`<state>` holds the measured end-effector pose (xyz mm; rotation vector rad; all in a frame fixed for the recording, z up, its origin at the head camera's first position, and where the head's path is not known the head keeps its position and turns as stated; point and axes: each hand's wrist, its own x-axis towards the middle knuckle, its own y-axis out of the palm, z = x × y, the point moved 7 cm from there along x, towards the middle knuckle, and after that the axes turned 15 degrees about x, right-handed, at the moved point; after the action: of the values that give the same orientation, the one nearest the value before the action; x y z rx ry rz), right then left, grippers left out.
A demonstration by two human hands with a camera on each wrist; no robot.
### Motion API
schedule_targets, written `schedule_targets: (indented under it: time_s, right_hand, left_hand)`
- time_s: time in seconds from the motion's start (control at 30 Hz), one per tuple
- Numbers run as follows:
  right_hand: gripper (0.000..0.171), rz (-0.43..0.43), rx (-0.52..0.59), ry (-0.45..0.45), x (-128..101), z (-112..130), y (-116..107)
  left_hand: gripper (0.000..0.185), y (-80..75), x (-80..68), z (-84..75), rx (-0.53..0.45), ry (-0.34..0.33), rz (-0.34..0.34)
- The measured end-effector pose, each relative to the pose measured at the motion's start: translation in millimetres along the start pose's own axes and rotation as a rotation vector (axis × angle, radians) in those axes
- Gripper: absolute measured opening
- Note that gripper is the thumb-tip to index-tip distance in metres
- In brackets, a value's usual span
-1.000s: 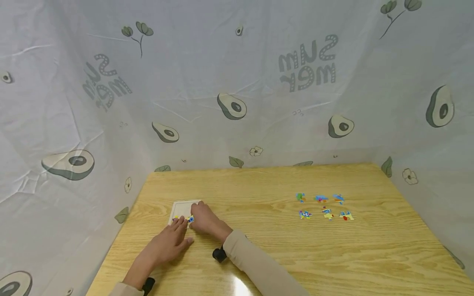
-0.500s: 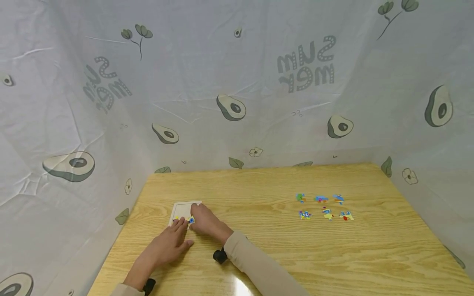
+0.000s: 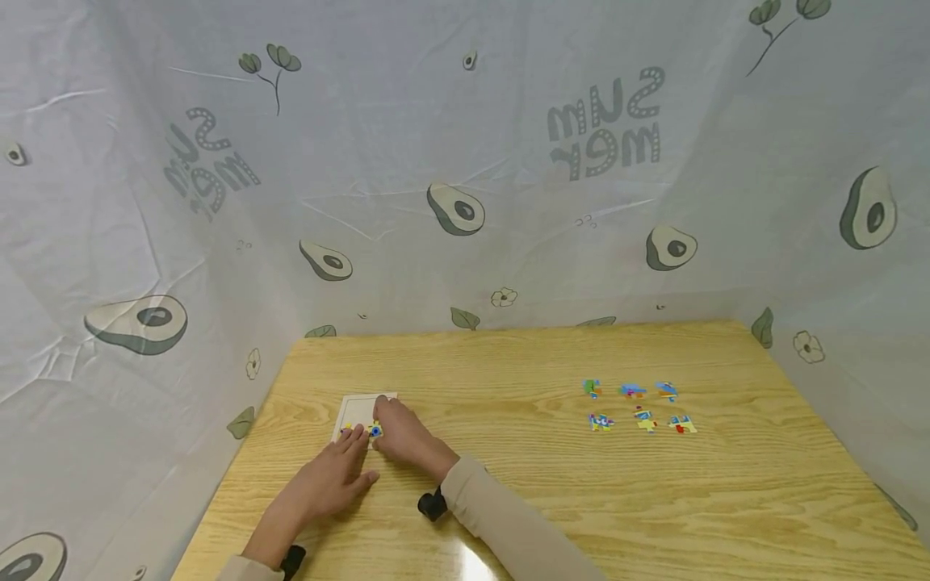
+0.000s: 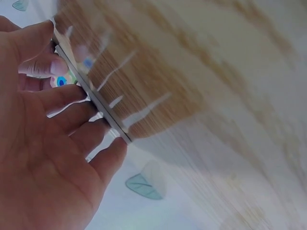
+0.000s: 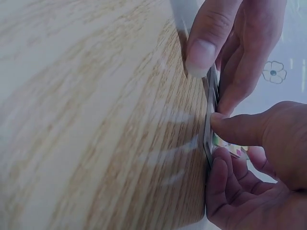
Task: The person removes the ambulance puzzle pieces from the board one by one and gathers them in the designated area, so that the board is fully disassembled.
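A pale, square puzzle board (image 3: 358, 407) lies flat at the table's left, with colourful jigsaw pieces along its near side. My left hand (image 3: 330, 480) rests on the board's near left part, fingers stretched out over pieces and thumb spread on the table side. Beside it my right hand (image 3: 402, 436), fingers curled, pinches a jigsaw piece (image 3: 374, 431) marked with a blue round spot at the near right of the board. In the right wrist view, colours of the piece (image 5: 232, 147) show between thumb and fingers. Both hands partly cover the laid pieces.
Several loose jigsaw pieces lie in two rows at the right, among them a green and blue one (image 3: 592, 388) and a yellow and red one (image 3: 682, 424). A whitish avocado-print curtain (image 3: 508, 242) hangs behind the wooden table (image 3: 494, 363) and at its sides.
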<state>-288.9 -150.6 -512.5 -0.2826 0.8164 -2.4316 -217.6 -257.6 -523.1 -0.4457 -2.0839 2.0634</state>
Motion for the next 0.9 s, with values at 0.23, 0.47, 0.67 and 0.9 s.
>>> schedule_targets:
  time_s: [0.23, 0.47, 0.67, 0.9]
  right_hand:
    - [0.027, 0.008, 0.074, 0.006, -4, -2, -1]
    - [0.021, -0.066, 0.190, -0.007, -6, -6, -10]
    - [0.008, -0.113, 0.278, -0.007, -6, -13, -15]
    - [0.011, -0.124, 0.349, -0.044, -8, -11, -25]
  left_hand:
    - [0.071, -0.2, -0.2, 1.0, -0.016, 0.002, 0.004]
    - [0.071, -0.3, 0.5, 1.9, -0.021, -0.006, 0.010]
    - [0.071, 0.1, -0.1, 2.2, -0.019, 0.000, 0.009]
    - [0.071, 1.1, 0.1, 3.5, -0.016, -0.007, 0.007]
